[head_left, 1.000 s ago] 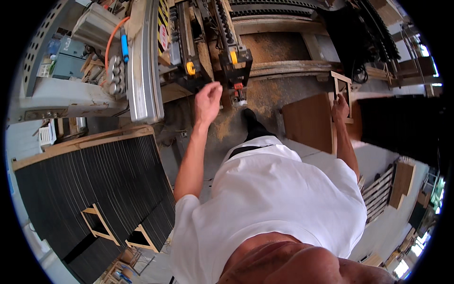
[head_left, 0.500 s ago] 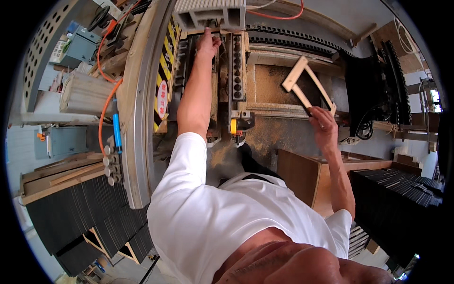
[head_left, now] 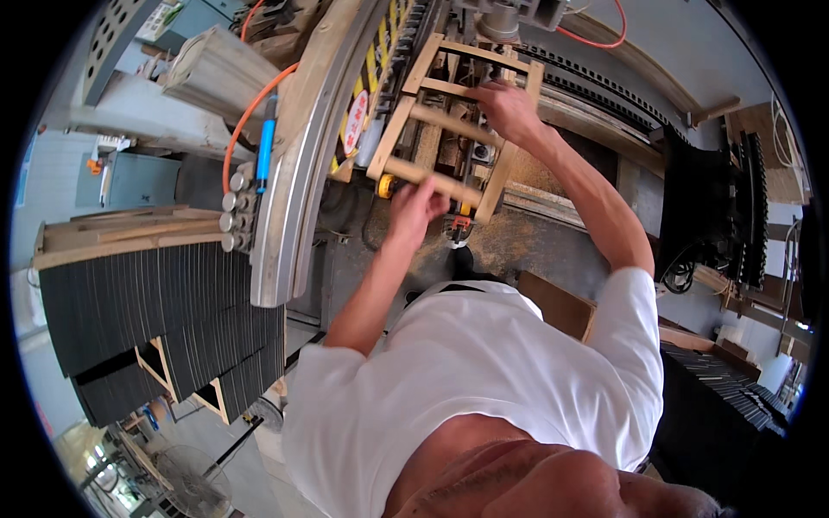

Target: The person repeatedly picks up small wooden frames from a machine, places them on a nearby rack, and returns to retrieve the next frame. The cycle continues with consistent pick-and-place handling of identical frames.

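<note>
Light wooden frame pieces (head_left: pixel 390 140) lie over the bed of a machine in front of me, forming a ladder-like outline with several crossbars. They look like two small frames set end to end, though I cannot tell exactly where they meet. My left hand (head_left: pixel 419 207) is at the near crossbar (head_left: pixel 436 181), its fingers closed on it. Farther off, my right hand (head_left: pixel 508 110) reaches in from the right, with bent fingers gripping a middle crossbar (head_left: pixel 445 88). The right hand's fingertips are partly hidden.
A metal machine head (head_left: pixel 501 22) hangs beyond the frames. A long metal rail (head_left: pixel 294 181) and striped guard (head_left: pixel 376 65) run along the left. Stacked black panels (head_left: pixel 173 302) stand at lower left, more (head_left: pixel 725 388) at lower right. Sawdust covers the floor (head_left: pixel 484 255).
My right hand has brought a wooden frame from the right over the machine bed. My left hand has drawn back from the machine's far end to the near crossbar.
</note>
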`<action>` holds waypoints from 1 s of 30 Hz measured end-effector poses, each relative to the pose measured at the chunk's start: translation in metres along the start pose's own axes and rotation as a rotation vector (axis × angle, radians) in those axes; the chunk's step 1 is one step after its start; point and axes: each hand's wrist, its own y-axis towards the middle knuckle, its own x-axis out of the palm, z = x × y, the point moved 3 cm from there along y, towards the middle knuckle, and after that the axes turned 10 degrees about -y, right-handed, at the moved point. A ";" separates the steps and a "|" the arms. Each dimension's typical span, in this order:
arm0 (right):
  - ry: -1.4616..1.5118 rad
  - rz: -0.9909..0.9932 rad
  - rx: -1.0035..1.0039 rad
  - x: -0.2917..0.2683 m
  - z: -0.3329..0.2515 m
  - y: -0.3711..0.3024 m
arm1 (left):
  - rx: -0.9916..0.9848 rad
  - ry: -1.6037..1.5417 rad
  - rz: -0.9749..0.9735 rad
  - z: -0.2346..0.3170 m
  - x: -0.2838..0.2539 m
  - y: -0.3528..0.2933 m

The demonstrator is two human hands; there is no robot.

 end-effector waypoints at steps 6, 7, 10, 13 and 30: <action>-0.262 -0.054 -0.040 0.061 -0.006 0.064 | 0.069 0.027 0.217 -0.005 -0.074 -0.142; -0.297 -0.023 -0.049 0.067 0.002 0.069 | 0.061 0.035 0.228 -0.005 -0.080 -0.157; -0.425 0.021 -0.115 0.070 0.017 0.089 | 0.076 -0.042 0.302 -0.017 -0.096 -0.183; -0.525 0.007 -0.161 0.070 0.029 0.110 | 0.110 -0.140 0.425 -0.031 -0.113 -0.198; -0.678 -0.038 -0.097 0.094 0.068 0.173 | 0.302 -0.312 0.768 -0.056 -0.170 -0.189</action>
